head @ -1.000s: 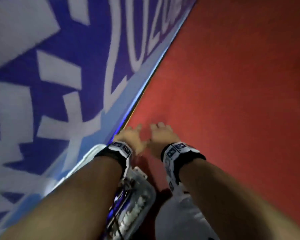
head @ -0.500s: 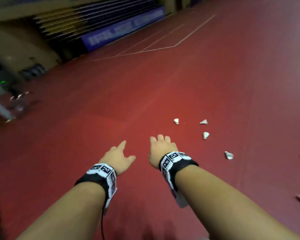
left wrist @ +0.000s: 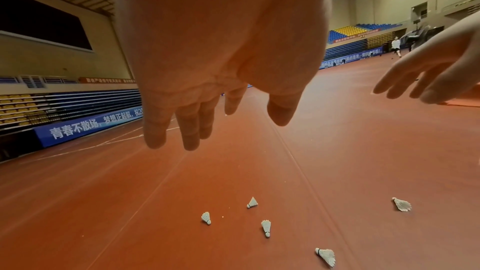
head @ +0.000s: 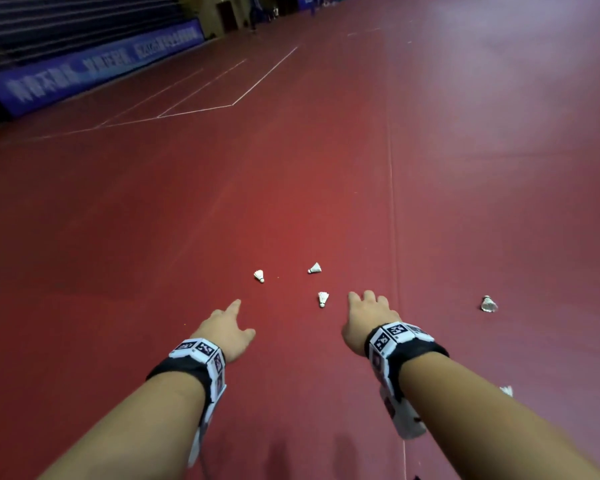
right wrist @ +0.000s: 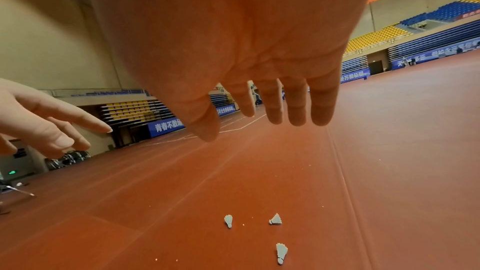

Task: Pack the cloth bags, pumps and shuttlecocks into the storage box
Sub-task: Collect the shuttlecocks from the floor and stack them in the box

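Observation:
Several white shuttlecocks lie scattered on the red court floor. One shuttlecock is ahead of my left hand, another shuttlecock lies farther off, and a third sits just left of my right hand. A further shuttlecock lies off to the right. Both hands hover above the floor with fingers stretched out, holding nothing. The left wrist view shows my left hand above the shuttlecocks; the right wrist view shows my right hand above them. No box, bag or pump is in view.
Red floor with white court lines stretches ahead. Blue banners and folded stands line the far left wall. Some equipment stands by the wall at left. Another shuttlecock peeks out beside my right forearm.
My view swung from the storage box by a blue banner to the open court. Both hands have spread apart and moved closer to the scattered shuttlecocks.

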`<state>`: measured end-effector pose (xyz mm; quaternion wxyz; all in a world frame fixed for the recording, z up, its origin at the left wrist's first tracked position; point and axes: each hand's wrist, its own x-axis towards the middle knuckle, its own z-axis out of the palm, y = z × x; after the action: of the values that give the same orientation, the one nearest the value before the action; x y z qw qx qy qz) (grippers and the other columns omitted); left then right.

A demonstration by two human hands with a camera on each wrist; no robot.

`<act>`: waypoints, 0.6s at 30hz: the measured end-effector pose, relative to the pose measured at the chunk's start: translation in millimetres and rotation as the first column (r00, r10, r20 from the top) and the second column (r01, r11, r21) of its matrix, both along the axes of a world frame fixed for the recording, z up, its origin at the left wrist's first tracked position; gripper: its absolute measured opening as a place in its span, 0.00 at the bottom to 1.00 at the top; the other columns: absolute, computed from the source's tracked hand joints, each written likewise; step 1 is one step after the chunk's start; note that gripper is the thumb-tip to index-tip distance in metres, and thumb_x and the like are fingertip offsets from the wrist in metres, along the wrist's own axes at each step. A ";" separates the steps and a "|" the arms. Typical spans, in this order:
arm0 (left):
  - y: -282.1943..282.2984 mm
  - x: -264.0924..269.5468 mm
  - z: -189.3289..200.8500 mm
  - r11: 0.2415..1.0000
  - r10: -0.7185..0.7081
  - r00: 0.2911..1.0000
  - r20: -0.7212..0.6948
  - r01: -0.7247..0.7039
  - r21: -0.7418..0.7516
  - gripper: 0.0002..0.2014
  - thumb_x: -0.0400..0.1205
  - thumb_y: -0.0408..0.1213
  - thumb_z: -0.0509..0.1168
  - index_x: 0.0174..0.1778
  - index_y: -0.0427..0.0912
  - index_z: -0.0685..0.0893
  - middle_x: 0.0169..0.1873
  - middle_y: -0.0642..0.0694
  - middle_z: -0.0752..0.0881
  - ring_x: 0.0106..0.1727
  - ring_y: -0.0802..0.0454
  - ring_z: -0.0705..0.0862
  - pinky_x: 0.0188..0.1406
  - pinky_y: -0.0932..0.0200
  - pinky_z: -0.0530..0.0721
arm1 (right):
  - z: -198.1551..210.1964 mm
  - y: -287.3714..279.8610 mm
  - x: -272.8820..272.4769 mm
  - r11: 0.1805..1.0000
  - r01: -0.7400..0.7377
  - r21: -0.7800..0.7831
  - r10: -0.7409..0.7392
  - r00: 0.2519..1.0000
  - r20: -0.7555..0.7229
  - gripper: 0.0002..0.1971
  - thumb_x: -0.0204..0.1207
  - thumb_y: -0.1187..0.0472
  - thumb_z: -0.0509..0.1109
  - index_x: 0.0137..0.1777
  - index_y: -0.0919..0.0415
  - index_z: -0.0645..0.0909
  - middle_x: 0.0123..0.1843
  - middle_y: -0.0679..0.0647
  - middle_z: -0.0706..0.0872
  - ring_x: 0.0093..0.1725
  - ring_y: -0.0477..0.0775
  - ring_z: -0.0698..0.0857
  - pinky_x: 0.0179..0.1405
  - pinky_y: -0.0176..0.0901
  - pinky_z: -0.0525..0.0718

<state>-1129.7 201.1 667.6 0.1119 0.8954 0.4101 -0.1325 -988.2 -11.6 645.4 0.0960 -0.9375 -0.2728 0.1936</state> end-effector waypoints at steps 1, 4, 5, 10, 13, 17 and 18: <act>11.0 8.0 -5.3 1.000 0.001 1.000 -0.011 -0.001 -0.007 0.38 0.81 0.55 0.61 0.85 0.56 0.52 0.79 0.44 0.67 0.75 0.44 0.74 0.69 0.49 0.77 | -3.9 6.0 7.3 1.000 0.001 -0.011 -0.001 1.000 -0.003 0.25 0.75 0.58 0.61 0.73 0.54 0.64 0.68 0.56 0.70 0.68 0.61 0.71 0.59 0.53 0.75; 46.3 32.1 -20.5 0.999 0.007 1.000 -0.027 -0.008 -0.042 0.39 0.80 0.56 0.62 0.85 0.56 0.52 0.80 0.44 0.66 0.76 0.43 0.73 0.71 0.48 0.75 | -14.3 33.5 29.7 0.999 0.004 -0.054 -0.005 1.000 -0.019 0.25 0.75 0.57 0.62 0.72 0.55 0.64 0.68 0.56 0.70 0.68 0.61 0.70 0.58 0.53 0.75; 60.8 41.2 -25.3 0.999 0.009 1.000 -0.022 -0.010 -0.050 0.39 0.80 0.56 0.62 0.85 0.55 0.53 0.80 0.44 0.66 0.76 0.43 0.72 0.71 0.48 0.75 | -17.2 46.9 39.6 0.998 0.006 -0.064 -0.007 1.000 -0.022 0.25 0.75 0.57 0.62 0.73 0.55 0.64 0.69 0.56 0.70 0.68 0.61 0.70 0.58 0.54 0.75; 156.0 89.2 -42.7 0.998 0.004 1.000 -0.008 -0.004 -0.062 0.38 0.80 0.56 0.62 0.85 0.58 0.53 0.78 0.44 0.67 0.75 0.42 0.73 0.71 0.45 0.76 | -17.1 145.6 94.0 0.998 -0.007 -0.069 0.008 1.000 0.015 0.26 0.77 0.54 0.62 0.75 0.55 0.63 0.69 0.56 0.69 0.69 0.61 0.70 0.62 0.55 0.76; 223.3 119.0 -50.6 0.998 -0.014 1.000 -0.001 0.014 -0.067 0.38 0.80 0.55 0.61 0.85 0.57 0.53 0.77 0.42 0.68 0.75 0.40 0.73 0.71 0.46 0.75 | -12.9 215.8 127.5 0.996 -0.065 -0.054 0.068 0.996 0.052 0.28 0.77 0.50 0.63 0.76 0.53 0.61 0.70 0.56 0.69 0.70 0.62 0.70 0.64 0.56 0.77; 305.2 159.1 -58.8 0.994 -0.025 0.999 -0.048 0.020 -0.106 0.39 0.80 0.54 0.62 0.85 0.55 0.52 0.77 0.41 0.68 0.73 0.40 0.75 0.70 0.47 0.76 | -10.5 303.6 164.4 0.996 -0.067 -0.067 0.070 0.996 0.051 0.28 0.77 0.54 0.61 0.77 0.50 0.61 0.71 0.54 0.70 0.69 0.60 0.71 0.62 0.54 0.77; 324.9 170.6 -60.6 0.994 -0.021 0.999 -0.049 0.015 -0.112 0.40 0.80 0.54 0.63 0.86 0.53 0.52 0.78 0.41 0.68 0.74 0.40 0.74 0.71 0.47 0.76 | -11.3 324.4 174.5 0.997 -0.046 -0.068 0.050 0.997 0.057 0.28 0.77 0.54 0.61 0.77 0.50 0.61 0.71 0.54 0.70 0.69 0.60 0.71 0.61 0.54 0.77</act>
<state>-959.1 526.1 607.0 0.1500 0.8878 0.3966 -0.1787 -813.6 312.8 634.0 0.0519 -0.9386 -0.2915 0.1772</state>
